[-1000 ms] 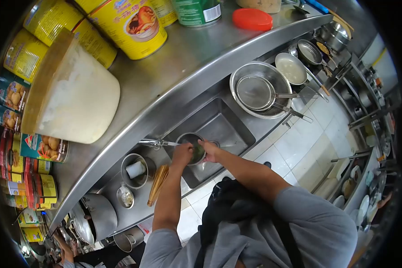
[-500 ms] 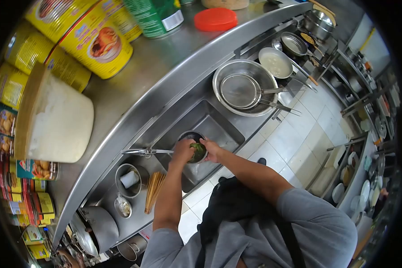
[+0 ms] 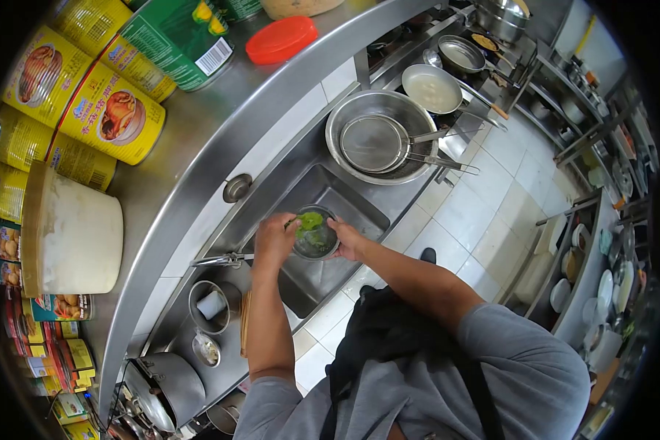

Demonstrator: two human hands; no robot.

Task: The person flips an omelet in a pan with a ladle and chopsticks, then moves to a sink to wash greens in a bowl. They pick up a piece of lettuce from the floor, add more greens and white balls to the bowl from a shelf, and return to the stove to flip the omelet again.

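Observation:
My left hand (image 3: 276,239) is closed on leafy greens (image 3: 312,221), held at the left rim of a small metal bowl (image 3: 330,244). Bright green leaves spread inside the bowl, and the bottom looks wet. On the other side, my right hand (image 3: 349,240) grips the bowl's rim, fingers curled around its outside. The bowl is above the steel sink (image 3: 363,207), near the faucet (image 3: 224,260).
A large metal basin (image 3: 427,169) with strainers (image 3: 372,145) sits beyond the sink. Left of it stand a metal pot (image 3: 231,293), a small cup (image 3: 207,349) and wooden sticks (image 3: 246,323). Yellow cans (image 3: 114,114) and a white tub (image 3: 84,238) line the raised shelf.
My left hand has drawn up and left to the bowl's rim, with the greens now spread and more visible. The bowl has come out from under the faucet, and the camera view has shifted.

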